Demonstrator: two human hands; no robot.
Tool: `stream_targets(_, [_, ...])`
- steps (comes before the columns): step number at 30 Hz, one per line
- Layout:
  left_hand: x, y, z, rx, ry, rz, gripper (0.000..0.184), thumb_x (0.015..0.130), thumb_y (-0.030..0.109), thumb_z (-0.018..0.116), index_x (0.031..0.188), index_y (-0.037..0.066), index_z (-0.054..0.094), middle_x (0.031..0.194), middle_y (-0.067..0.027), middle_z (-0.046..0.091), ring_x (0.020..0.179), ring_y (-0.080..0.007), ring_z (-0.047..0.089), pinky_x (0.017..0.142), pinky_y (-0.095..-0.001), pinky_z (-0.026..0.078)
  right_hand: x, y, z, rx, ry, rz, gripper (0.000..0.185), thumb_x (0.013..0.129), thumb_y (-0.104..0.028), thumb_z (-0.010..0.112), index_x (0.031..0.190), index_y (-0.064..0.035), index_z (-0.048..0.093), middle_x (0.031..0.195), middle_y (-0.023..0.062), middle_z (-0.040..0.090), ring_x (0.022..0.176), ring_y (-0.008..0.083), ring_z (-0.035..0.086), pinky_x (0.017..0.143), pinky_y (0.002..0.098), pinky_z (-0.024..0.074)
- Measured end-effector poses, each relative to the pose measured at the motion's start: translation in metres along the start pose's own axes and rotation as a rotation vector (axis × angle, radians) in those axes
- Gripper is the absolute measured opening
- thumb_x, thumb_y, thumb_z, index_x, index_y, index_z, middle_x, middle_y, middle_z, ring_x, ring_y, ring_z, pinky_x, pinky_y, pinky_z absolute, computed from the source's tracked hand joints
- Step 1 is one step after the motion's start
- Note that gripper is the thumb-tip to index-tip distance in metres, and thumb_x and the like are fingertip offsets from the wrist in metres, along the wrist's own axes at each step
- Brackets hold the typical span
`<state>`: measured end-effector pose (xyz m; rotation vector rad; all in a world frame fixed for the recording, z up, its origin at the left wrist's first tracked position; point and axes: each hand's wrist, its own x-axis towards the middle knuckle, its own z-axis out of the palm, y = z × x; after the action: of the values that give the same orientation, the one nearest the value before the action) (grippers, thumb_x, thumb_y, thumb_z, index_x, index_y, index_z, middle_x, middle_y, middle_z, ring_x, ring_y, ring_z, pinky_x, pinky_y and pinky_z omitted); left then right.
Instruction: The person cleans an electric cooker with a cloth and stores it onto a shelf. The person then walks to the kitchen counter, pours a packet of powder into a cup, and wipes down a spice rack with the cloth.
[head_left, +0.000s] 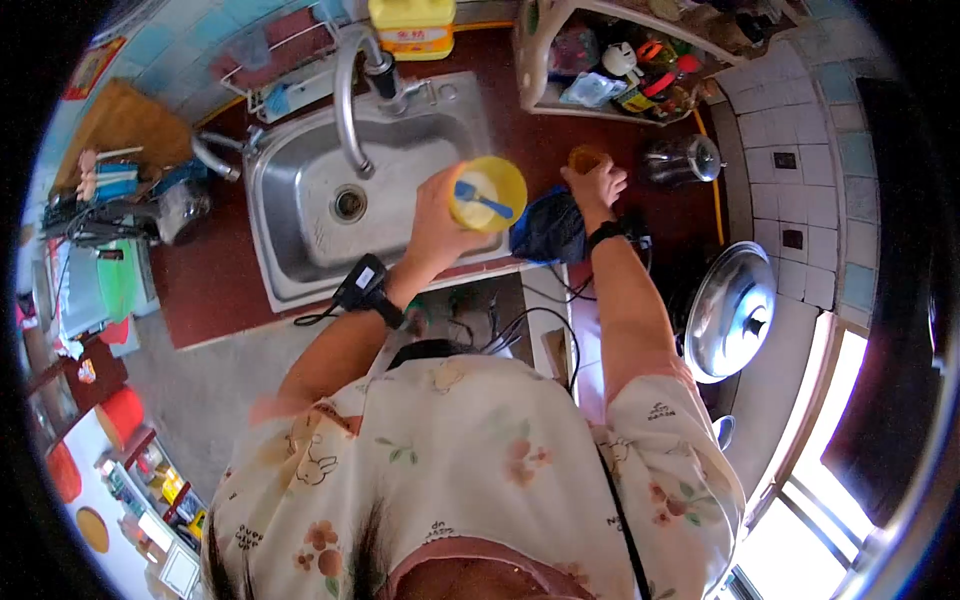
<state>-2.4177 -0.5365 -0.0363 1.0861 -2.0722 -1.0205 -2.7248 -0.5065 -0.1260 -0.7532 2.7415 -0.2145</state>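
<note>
Head view, yellow tub (pixel 516 183): probably light, stiff-walled; best held around its side
Left hand (pixel 437 222): wrapped around the tub
Right hand (pixel 598 186): at orange-brown container (pixel 585 158), grip unclear

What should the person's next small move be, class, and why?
Perhaps the left hand should ease the yellow tub level toward the amber round item: the tub is open, holding a blue spoon and something white, and the right hand is at that item.
</note>
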Motion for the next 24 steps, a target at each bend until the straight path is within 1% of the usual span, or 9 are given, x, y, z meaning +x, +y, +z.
stream_targets(2, [0.000, -0.006, 0.009, 0.012, -0.006, -0.006, 0.098, 0.061, 0.025, 0.090, 0.146, 0.007, 0.043, 0.138, -0.0192, 0.050, 0.130, -0.0385, 0.045, 0.112, -0.0470, 0.036, 0.001, -0.001, 0.011, -0.105, -0.104, 0.020, 0.116, 0.065, -0.057, 0.089, 0.154, -0.0113, 0.030, 0.148, 0.0230, 0.031, 0.135, 0.0438, 0.031, 0.108, 0.0582, 0.0371])
stream_targets(5, [0.008, -0.008, 0.023, 0.001, -0.066, -0.046, 0.101, 0.059, 0.023, 0.092, 0.145, 0.007, 0.043, 0.139, -0.0176, 0.052, 0.129, -0.0380, 0.046, 0.110, -0.0477, 0.037, 0.002, 0.000, 0.016, -0.097, 0.011, -0.153, 0.107, 0.070, -0.054, 0.087, 0.152, -0.0106, 0.033, 0.154, 0.0209, 0.028, 0.138, 0.0412, 0.030, 0.110, 0.0578, 0.0364])
stream_targets(8, [0.023, -0.011, 0.041, -0.046, -0.088, -0.075, 0.097, 0.059, 0.019, 0.093, 0.143, 0.007, 0.045, 0.139, -0.0171, 0.053, 0.129, -0.0382, 0.048, 0.108, -0.0467, 0.040, 0.049, -0.010, -0.005, 0.156, 0.069, -0.254, 0.097, 0.080, -0.047, 0.083, 0.154, -0.0108, 0.033, 0.157, 0.0208, 0.027, 0.141, 0.0417, 0.029, 0.112, 0.0569, 0.0352])
stream_targets(9, [0.030, -0.014, 0.048, -0.061, -0.110, -0.088, 0.096, 0.059, 0.019, 0.093, 0.142, 0.007, 0.046, 0.139, -0.0174, 0.054, 0.128, -0.0386, 0.048, 0.108, -0.0464, 0.040, 0.069, -0.014, -0.016, 0.314, 0.002, -0.196, 0.084, 0.090, -0.039, 0.076, 0.156, -0.0108, 0.032, 0.156, 0.0213, 0.030, 0.139, 0.0391, 0.033, 0.115, 0.0522, 0.0345])
stream_targets(12, [0.052, -0.013, 0.064, -0.106, -0.134, -0.056, 0.092, 0.061, 0.016, 0.092, 0.141, 0.008, 0.047, 0.137, -0.0186, 0.054, 0.128, -0.0402, 0.048, 0.108, -0.0461, 0.041, 0.165, -0.003, 0.021, 0.820, -0.029, -0.065, 0.077, 0.084, -0.020, 0.082, 0.148, -0.0044, 0.042, 0.143, 0.0202, 0.048, 0.116, 0.0291, 0.058, 0.090, 0.0405, 0.0514])
stream_targets(16, [0.077, -0.038, 0.101, -0.112, -0.101, 0.064, 0.089, 0.063, 0.015, 0.091, 0.140, 0.008, 0.046, 0.140, -0.0188, 0.050, 0.131, -0.0401, 0.048, 0.110, -0.0453, 0.041, 0.207, -0.020, 0.036, 1.331, -0.130, 0.124, 0.071, 0.085, -0.012, 0.080, 0.146, -0.0068, 0.044, 0.126, 0.0124, 0.057, 0.096, 0.0208, 0.060, 0.074, 0.0365, 0.0517])
stream_targets(19, [0.088, -0.043, 0.117, -0.078, -0.126, 0.028, 0.089, 0.066, 0.015, 0.090, 0.142, 0.007, 0.044, 0.141, -0.0187, 0.050, 0.133, -0.0394, 0.048, 0.110, -0.0433, 0.042, 0.218, -0.023, 0.053, 1.159, -0.072, 0.087, 0.056, 0.088, -0.017, 0.076, 0.137, -0.0080, 0.050, 0.117, 0.0106, 0.062, 0.092, 0.0228, 0.061, 0.073, 0.0384, 0.0518])
stream_targets(21, [0.092, -0.051, 0.122, -0.124, -0.219, -0.047, 0.096, 0.066, 0.017, 0.092, 0.147, 0.006, 0.039, 0.147, -0.0190, 0.044, 0.137, -0.0378, 0.045, 0.113, -0.0420, 0.040, 0.210, -0.027, 0.052, 0.754, 0.009, 0.023, 0.038, 0.095, -0.025, 0.070, 0.126, -0.0093, 0.057, 0.120, 0.0142, 0.066, 0.099, 0.0315, 0.065, 0.084, 0.0437, 0.0538])
stream_targets(24, [0.092, -0.063, 0.128, -0.109, -0.252, -0.083, 0.104, 0.068, 0.018, 0.091, 0.152, 0.006, 0.031, 0.153, -0.0203, 0.038, 0.140, -0.0375, 0.043, 0.115, -0.0413, 0.039, 0.205, -0.031, 0.044, 0.612, 0.042, -0.025, 0.028, 0.093, -0.021, 0.072, 0.117, -0.0123, 0.060, 0.105, 0.0123, 0.069, 0.093, 0.0316, 0.065, 0.082, 0.0412, 0.0524])
